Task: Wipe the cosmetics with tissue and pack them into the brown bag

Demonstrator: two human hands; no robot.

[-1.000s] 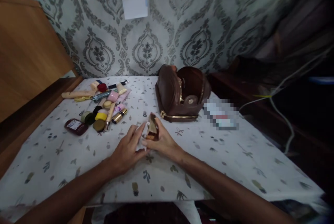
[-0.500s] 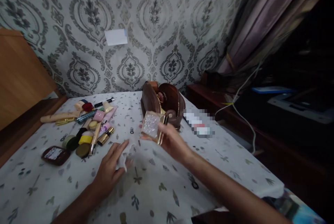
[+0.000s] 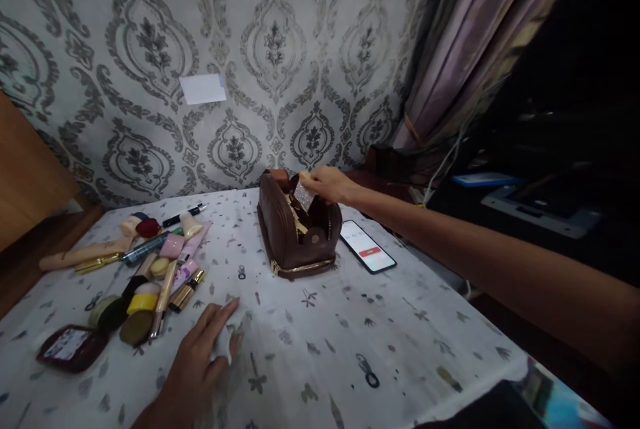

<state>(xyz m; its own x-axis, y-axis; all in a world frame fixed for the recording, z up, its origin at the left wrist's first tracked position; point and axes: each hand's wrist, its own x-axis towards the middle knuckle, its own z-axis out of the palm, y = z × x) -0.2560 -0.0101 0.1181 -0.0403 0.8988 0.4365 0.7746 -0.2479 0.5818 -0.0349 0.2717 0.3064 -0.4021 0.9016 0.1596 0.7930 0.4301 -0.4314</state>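
A brown cosmetic bag stands unzipped on the cloth, gold zipper hanging along its lower edge. Over its opening, my right hand grips a flat, square compact with a glittery face; the compact's lower part dips inside the bag. My left hand rests low on the table, its fingers closed around a crumpled white wipe. To its left lies a gold-capped tube, among several loose cosmetics, including a yellow jar and a dark red container.
A phone with a lit screen lies right of the bag. The patterned wall stands behind the table, with a white paper on it. Wooden furniture borders the left side. Cables and a purple curtain are at right.
My right hand has carried the compact from in front of the bag up and over into its opening. My left hand stays low with the wipe. The view has shifted somewhat.
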